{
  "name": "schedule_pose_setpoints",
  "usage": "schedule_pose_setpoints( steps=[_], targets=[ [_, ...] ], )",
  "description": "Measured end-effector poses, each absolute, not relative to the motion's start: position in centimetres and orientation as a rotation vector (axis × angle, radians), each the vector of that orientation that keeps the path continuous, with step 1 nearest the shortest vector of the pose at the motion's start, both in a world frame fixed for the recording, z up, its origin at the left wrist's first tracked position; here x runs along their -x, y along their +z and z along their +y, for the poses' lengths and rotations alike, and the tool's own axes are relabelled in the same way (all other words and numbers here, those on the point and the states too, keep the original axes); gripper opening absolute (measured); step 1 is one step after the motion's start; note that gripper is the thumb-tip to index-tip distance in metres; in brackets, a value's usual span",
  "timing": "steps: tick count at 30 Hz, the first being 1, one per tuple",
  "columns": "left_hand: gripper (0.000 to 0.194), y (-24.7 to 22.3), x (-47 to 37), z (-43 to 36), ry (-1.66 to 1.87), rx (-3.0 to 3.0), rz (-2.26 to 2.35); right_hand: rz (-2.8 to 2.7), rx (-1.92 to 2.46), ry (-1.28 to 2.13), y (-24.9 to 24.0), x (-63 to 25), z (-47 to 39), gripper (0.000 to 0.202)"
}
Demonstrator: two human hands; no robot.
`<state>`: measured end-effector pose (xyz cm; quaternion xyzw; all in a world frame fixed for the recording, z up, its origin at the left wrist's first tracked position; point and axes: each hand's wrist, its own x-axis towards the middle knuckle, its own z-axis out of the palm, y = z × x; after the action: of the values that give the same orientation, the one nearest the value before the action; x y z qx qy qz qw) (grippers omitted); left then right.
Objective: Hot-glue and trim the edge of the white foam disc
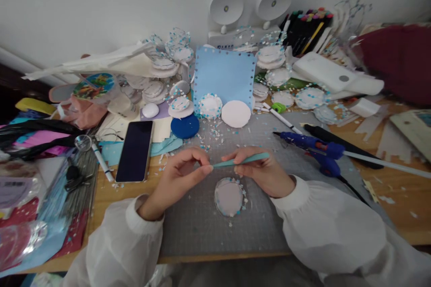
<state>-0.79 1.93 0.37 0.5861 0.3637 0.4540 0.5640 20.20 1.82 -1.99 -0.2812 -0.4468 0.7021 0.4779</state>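
Note:
My right hand (261, 170) is closed around a pair of slim teal tweezers (254, 158), with the narrow end pointing left. At that tip my left hand (183, 177) pinches thumb and forefinger together; whatever lies between them is too small to make out. Just below the hands, a round pale disc (229, 197) ringed with small blue and white flecks lies on the grey cutting mat (202, 233). Beyond them, a white oval disc (236, 114) and a flecked white disc (210, 106) lean against a light blue card (225, 74) with a dotted border.
To the right lies a blue glue gun (311, 145) with a long glue stick and cable. A phone (135, 151) and a white pen (103, 161) lie left. Behind are a dark blue disc (185, 126), several flecked white discs, markers (308, 31) and a twin-head lamp (226, 8).

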Motion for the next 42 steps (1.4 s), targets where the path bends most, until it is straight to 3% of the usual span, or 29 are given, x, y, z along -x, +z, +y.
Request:
schedule_pose_setpoints(
  steps=[8, 17, 27, 35, 42],
  targets=[
    [0.010, -0.1, 1.1, 1.8, 1.049, -1.239, 0.804, -1.125, 0.798, 1.678, -2.4, -20.3, 1.6, 0.014],
    [0.021, 0.2, 1.6, 3.0, 1.242, -0.879, 0.682, -0.668, 0.899, 1.497, -1.9, -21.7, 3.5, 0.022],
    [0.025, 0.0, 1.4, 2.8, 1.220, -0.924, 0.694, -0.837, 0.952, 1.701, -2.2, -20.8, 2.4, 0.025],
    [0.022, -0.3, 1.1, 2.8, 1.134, -0.980, 0.783, -1.127, 0.692, 1.897, -2.1, -21.7, 2.0, 0.022],
    [0.020, 0.0, 1.8, 3.3, 1.271, -1.028, 0.825, -1.299, 0.721, 1.979, -2.6, -21.7, 1.8, 0.021]
  ],
)
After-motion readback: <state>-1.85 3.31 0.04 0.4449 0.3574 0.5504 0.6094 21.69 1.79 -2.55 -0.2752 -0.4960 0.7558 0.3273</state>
